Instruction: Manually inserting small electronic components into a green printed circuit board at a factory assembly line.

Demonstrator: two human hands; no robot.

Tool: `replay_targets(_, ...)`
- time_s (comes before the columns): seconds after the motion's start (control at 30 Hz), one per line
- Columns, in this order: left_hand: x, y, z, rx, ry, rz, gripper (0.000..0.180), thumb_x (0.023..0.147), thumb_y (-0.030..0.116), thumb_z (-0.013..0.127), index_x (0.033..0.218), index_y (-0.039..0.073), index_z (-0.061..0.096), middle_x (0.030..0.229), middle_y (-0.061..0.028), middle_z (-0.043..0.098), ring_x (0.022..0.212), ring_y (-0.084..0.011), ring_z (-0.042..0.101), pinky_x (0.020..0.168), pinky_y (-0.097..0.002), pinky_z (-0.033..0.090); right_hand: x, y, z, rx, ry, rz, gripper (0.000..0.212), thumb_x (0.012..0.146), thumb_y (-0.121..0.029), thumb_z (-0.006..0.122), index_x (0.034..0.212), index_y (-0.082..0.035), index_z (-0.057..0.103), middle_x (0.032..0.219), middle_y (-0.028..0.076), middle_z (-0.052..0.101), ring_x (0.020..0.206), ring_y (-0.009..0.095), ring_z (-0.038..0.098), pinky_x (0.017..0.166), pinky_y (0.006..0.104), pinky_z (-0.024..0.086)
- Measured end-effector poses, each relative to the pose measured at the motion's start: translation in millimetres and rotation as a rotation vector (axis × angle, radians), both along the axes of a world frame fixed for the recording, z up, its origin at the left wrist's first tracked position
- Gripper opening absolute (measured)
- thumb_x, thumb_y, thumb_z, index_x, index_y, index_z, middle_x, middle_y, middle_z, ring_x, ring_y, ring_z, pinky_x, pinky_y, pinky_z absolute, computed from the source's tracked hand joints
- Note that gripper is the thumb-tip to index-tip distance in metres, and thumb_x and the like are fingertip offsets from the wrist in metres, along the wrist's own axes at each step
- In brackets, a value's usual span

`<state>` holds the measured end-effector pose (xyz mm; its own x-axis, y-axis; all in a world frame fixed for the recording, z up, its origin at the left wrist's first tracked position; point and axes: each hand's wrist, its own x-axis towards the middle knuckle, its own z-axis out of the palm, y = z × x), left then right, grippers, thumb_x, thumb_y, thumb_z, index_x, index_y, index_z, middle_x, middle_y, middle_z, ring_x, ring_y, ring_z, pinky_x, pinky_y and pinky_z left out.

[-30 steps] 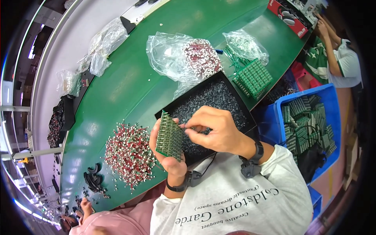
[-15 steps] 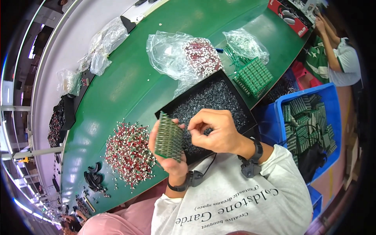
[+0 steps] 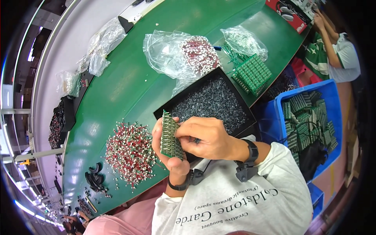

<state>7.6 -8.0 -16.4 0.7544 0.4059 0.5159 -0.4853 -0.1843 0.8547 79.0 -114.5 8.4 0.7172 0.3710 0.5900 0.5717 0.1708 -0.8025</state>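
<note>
Left hand gripped a green circuit-board panel, thumb at the lower end, fingers behind the far side. Panel was tilted up on edge, pin-studded face toward the right hand, held near the chest over the near left part of a black tray. Right hand was curled, fingertips at the panel's face; could not tell whether they pinched a small part or were just pressed together. Black bands sat on both wrists.

Tray held lots of small dark parts. Left of the panel: loose heap of red, white and green wired pieces on the green table; black curved pieces beyond it. Past the tray: clear plastic bag with more red-and-white pieces, plus stacked green panels beside a smaller clear bag. Blue bin on the right contained many panels. Another person was at upper right, near a red-and-black box.
</note>
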Motion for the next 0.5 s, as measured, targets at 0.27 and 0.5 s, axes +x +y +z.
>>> replay_targets(0.27,-4,1,-7,-0.025,0.028,0.007,0.092,0.09,0.073,0.043,0.146,0.003,0.028,0.138,-0.0266,0.044,0.116,-0.0372,0.056,0.097,-0.0493,0.048,3,-4,0,-0.003,0.195,0.082,0.013,0.073,0.004,0.069,0.084,-0.002,0.067,0.076,0.008,0.065,0.06,0.015,0.065,0.054,0.0271,0.053)
replay_targets(0.5,-5,5,-3,-0.163,0.026,0.026,0.091,0.09,0.071,0.043,0.147,0.001,0.026,0.145,-0.0257,0.037,0.118,-0.0388,0.055,0.095,-0.0506,0.051,8,-13,0,-0.094,0.139,0.065,0.014,0.072,0.004,0.073,0.083,-0.001,0.068,0.079,0.007,0.065,0.061,0.013,0.065,0.055,0.024,0.052)
